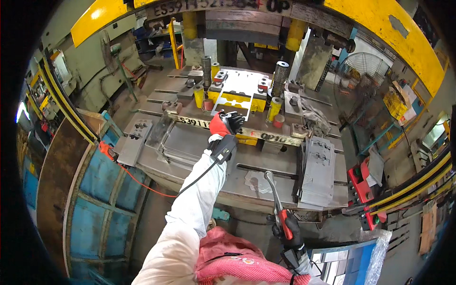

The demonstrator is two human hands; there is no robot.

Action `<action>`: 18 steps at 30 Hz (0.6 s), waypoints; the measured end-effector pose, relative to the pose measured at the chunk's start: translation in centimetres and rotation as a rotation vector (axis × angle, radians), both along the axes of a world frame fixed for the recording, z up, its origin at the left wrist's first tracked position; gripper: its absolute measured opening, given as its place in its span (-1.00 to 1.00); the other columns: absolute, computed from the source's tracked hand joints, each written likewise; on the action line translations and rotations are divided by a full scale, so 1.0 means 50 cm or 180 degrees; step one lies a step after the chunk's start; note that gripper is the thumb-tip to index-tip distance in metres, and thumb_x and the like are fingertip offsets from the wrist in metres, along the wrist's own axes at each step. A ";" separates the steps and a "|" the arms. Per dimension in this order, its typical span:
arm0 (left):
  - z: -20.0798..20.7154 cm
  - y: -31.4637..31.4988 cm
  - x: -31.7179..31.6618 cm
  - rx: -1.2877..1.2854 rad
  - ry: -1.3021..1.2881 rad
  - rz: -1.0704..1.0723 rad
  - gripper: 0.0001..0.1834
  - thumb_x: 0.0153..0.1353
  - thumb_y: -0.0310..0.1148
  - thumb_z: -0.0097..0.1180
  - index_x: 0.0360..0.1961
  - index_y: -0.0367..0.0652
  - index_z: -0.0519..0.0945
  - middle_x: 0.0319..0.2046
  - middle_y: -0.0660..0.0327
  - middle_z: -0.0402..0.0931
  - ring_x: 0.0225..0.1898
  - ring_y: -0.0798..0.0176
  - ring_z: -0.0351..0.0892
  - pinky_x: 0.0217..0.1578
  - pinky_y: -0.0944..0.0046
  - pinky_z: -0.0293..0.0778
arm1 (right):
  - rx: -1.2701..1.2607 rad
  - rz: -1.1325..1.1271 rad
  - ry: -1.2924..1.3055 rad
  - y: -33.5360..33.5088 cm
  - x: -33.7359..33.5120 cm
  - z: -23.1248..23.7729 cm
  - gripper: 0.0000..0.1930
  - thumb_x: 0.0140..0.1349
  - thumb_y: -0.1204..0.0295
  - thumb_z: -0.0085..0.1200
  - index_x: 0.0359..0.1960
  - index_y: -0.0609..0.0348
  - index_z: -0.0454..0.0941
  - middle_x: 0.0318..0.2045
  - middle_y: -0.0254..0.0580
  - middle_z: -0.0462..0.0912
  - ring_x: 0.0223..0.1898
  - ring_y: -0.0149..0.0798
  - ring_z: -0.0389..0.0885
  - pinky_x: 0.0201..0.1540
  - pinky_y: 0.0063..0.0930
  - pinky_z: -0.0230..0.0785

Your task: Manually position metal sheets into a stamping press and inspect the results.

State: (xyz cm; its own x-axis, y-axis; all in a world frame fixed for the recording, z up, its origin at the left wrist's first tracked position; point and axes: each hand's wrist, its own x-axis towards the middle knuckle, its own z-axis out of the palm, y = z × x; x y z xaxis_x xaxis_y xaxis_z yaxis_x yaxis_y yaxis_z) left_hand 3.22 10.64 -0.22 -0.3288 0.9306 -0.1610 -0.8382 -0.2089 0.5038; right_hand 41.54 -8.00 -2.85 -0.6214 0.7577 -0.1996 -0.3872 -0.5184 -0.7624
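My left hand [227,123], in a red and black glove, reaches to the front of a press die [259,102]. Its fingers are curled at the near edge of a thin, bright metal sheet [247,77] with a cut-out frame shape, which lies over the die; the glove hides the exact grip. Closer to my body, my right hand [289,233] in a black glove is closed around the red handles of long-jawed pliers [275,194]. The pliers' tip points up and away, over the front of the press bed [228,187].
Flat metal parts are stacked left [183,145] and right [319,173] of the die's front. A thin irregular metal piece [259,182] lies at the bed's front. An orange cable [152,190] trails left. A blue panel [97,213], red button box [363,190] and fan [359,76] stand around.
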 end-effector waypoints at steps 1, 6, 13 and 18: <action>0.000 -0.003 -0.002 0.0057 0.0011 -0.0014 -0.36 0.17 0.05 -0.34 -0.09 -0.40 0.38 -0.16 -0.10 0.46 -0.15 -0.06 0.48 -0.08 0.09 0.38 | 0.0034 -0.0015 0.0006 -0.003 0.000 0.000 -0.44 0.08 0.14 0.01 0.07 0.16 0.23 -0.19 0.06 0.53 -0.65 -0.35 0.39 -0.67 -0.55 0.20; -0.002 -0.009 -0.009 0.0196 0.0025 -0.0027 -0.36 0.19 0.04 -0.32 -0.17 -0.44 0.45 -0.30 -0.05 0.55 -0.33 0.00 0.58 -0.28 0.15 0.54 | -0.0053 -0.0016 -0.0049 -0.006 0.008 -0.013 -0.42 0.07 0.11 0.01 0.06 0.18 0.24 -0.19 0.03 0.53 -0.67 -0.35 0.38 -0.65 -0.55 0.21; 0.004 0.000 0.004 0.0052 -0.0080 0.0246 -0.37 0.18 0.00 -0.28 -0.18 -0.48 0.45 -0.30 -0.15 0.53 -0.32 -0.08 0.57 -0.26 0.09 0.54 | -0.0257 -0.0140 -0.0232 -0.032 0.032 -0.048 -0.47 0.09 0.11 -0.03 0.01 0.20 0.30 -0.24 0.00 0.54 -0.64 -0.33 0.39 -0.63 -0.53 0.20; -0.058 0.031 -0.049 0.0119 0.0154 0.0395 -0.37 0.15 0.00 -0.25 -0.19 -0.49 0.45 -0.29 -0.16 0.52 -0.31 -0.10 0.56 -0.23 0.03 0.52 | -0.0448 0.0029 -0.0215 -0.066 0.030 -0.066 -0.47 0.11 0.09 -0.07 0.01 0.23 0.30 -0.25 0.00 0.55 -0.63 -0.35 0.38 -0.64 -0.53 0.18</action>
State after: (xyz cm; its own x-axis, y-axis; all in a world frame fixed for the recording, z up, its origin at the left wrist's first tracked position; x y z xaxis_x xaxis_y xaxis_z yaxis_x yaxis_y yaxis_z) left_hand 0.77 12.17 -3.12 -0.4482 0.8873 -0.1082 -0.7797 -0.3288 0.5329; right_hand 43.05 -11.29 -6.14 -0.6097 0.7136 -0.3451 -0.3324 -0.6254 -0.7060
